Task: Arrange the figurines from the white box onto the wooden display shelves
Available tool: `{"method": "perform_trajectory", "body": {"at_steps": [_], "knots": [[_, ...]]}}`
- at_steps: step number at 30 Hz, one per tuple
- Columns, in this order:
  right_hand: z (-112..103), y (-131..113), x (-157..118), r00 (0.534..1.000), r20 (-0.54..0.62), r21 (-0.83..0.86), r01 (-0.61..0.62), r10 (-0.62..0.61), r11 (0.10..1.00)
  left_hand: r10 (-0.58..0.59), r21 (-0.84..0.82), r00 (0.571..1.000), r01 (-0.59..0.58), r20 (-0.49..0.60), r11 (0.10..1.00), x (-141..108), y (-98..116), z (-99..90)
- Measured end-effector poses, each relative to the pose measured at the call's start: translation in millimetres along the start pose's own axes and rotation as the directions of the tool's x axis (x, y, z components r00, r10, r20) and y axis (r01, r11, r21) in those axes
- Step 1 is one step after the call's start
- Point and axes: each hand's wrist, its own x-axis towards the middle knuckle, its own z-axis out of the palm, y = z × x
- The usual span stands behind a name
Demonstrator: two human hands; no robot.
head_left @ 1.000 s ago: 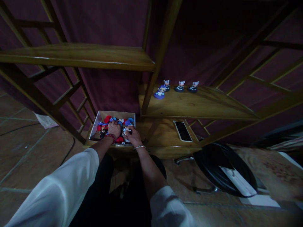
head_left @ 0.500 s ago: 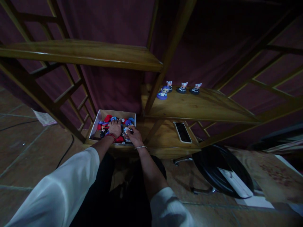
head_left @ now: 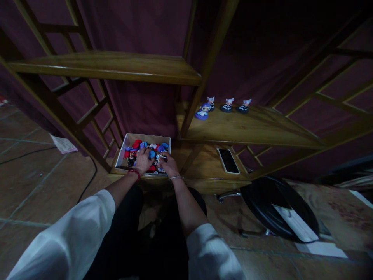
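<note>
A shallow white cardboard box (head_left: 120,158) full of small red, blue and dark figurines stands on the low shelf. Inside it, my left hand (head_left: 142,161) has its fingers curled round a figurine with a round blue base (head_left: 152,154). My right hand (head_left: 169,166) reaches over the box's right side, closed on a white-and-dark figurine (head_left: 161,157) that its fingers partly cover. On the higher shelf to the right are a purple-haired figurine (head_left: 202,112) on a purple base and several pale-haired figurines (head_left: 227,105) on dark bases.
A phone (head_left: 228,160) lies on the low shelf right of the box. Wooden uprights and an upper shelf (head_left: 110,68) frame the space. At the right is a black round stool (head_left: 262,206) with a white object on it. A cable (head_left: 89,182) runs over the tiled floor.
My left hand has drawn its fingers together, and a blue round base now shows by them. My right hand stays at the box's right side. The whole view has shifted slightly.
</note>
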Motion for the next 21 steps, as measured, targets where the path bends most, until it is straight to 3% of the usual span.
{"method": "perform_trajectory", "body": {"at_steps": [5, 9, 12, 15, 19, 21], "knots": [[0.4, 2.7, 1.5, 1.0, 0.0, 0.016, 0.017, -0.017, 1.0, -0.005, -0.212, 0.999, -0.007, -0.054, 0.977, -14.3, -0.2, 0.9], [-0.8, 4.1, 1.7, 1.0, 0.003, 0.005, 0.03, -0.03, 1.0, -0.143, -0.39, 0.989, 0.113, -0.049, 0.914, -22.0, 3.0, 0.9], [-0.4, 5.2, 1.9, 0.999, -0.008, 0.021, 0.045, -0.045, 0.999, -0.278, -0.539, 0.959, 0.21, -0.046, 0.815, -24.4, 6.5, 1.4], [1.3, 8.3, 3.6, 0.998, -0.01, 0.046, 0.063, -0.062, 0.997, -0.39, -0.718, 0.917, 0.326, 0.082, 0.615, -25.9, 9.8, 1.0], [4.8, 13.3, 7.2, 0.997, 0.02, 0.122, 0.078, -0.081, 0.99, -0.43, -0.876, 0.839, 0.444, 0.334, 0.186, -29.4, 11.2, -3.9], [7.1, 14.9, 8.4, 0.995, 0.039, 0.168, 0.089, -0.097, 0.982, -0.418, -0.886, 0.814, 0.462, 0.405, 0.042, -31.3, 10.3, -8.3]]}}
